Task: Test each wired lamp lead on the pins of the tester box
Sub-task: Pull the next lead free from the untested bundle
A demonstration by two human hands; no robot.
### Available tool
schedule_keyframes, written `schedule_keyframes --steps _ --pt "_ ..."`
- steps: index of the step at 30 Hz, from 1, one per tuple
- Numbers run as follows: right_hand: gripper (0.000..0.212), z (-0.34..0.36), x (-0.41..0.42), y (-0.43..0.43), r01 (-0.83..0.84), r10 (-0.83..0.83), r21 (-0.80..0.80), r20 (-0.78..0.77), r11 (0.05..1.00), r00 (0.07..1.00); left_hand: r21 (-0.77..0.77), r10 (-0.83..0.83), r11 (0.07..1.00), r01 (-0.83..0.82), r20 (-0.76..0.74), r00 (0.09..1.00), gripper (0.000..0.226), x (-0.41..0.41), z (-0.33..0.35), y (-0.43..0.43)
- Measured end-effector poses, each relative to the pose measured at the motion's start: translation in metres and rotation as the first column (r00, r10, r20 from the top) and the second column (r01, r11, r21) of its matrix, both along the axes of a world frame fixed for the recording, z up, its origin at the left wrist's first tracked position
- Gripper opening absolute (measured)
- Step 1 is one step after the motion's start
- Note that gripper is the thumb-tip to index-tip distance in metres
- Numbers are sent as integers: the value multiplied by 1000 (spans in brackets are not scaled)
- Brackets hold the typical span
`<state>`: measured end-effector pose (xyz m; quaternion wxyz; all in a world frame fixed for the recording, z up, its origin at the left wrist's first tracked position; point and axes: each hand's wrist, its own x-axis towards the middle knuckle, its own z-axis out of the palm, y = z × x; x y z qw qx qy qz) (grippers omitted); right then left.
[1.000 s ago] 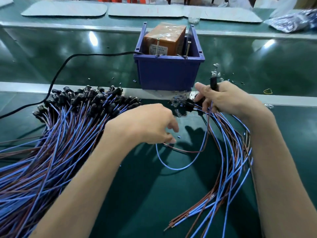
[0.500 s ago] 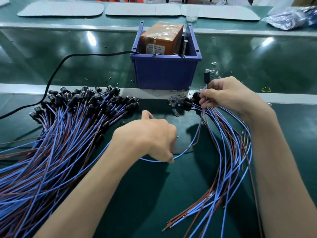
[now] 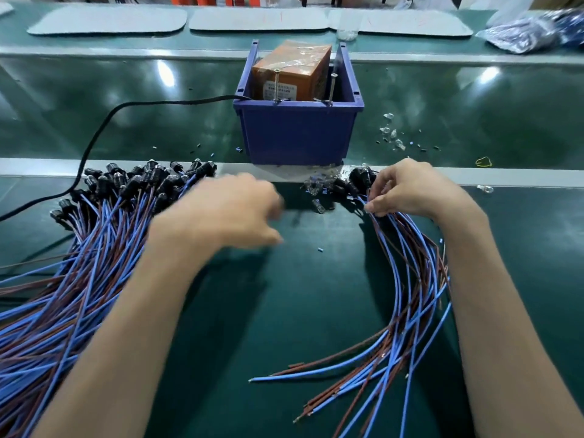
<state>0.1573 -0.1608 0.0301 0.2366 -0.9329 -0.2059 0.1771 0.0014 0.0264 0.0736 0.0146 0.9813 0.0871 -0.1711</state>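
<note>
Blue/brown leads [image 3: 407,279]: R hand [image 3: 410,191] is pinching them nr lamp ends; L hand [image 3: 221,213] is showing blurred, grip can't tell.

- One view only, from the camera on my head; it faces forward and down onto the bench [image 3: 300,311].
- Close: forearms enter at the bottom edge; left hand [image 3: 221,213] and right hand [image 3: 407,191] sit mid-frame.
- Blue bin [image 3: 297,134] upper centre; lamp leads [image 3: 407,279] run off the lower edge.
- Wide-angle: frame spans the bench side to side.
</note>
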Motion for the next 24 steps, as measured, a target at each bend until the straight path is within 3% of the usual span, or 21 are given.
schedule_keyframes --steps 2,5,11,14,17,20,22,24 --pt "16 0 0 0 -8 8 -29 29 1000 1000 204 244 948 -243 21 970 46 -3 -3 28" --pt "18 0 0 1 -15 17 -46 29 999 999 190 393 907 -376 -64 917 52 -2 -15 44" --pt "20 -2 1 3 -60 66 -138 36 989 997 152 366 919 -363 8 930 41 5 -23 40" --pt "21 -3 0 3 -75 85 -167 53 983 995 51 301 949 -310 134 944 15 4 -18 33" --pt "22 4 -2 6 -127 125 18 86 992 988 -183 243 964 -192 322 915 17 4 -7 23" --pt "27 18 -18 17 -229 279 335 -109 914 954 -494 234 865 86 551 801 12 4 2 4" --pt "25 24 -33 23 -311 458 477 -229 822 859 -586 278 777 231 649 708 6 4 6 -14" --pt "20 25 -43 30 -348 560 573 -243 742 792 -599 316 754 271 692 649 7 6 6 -31"
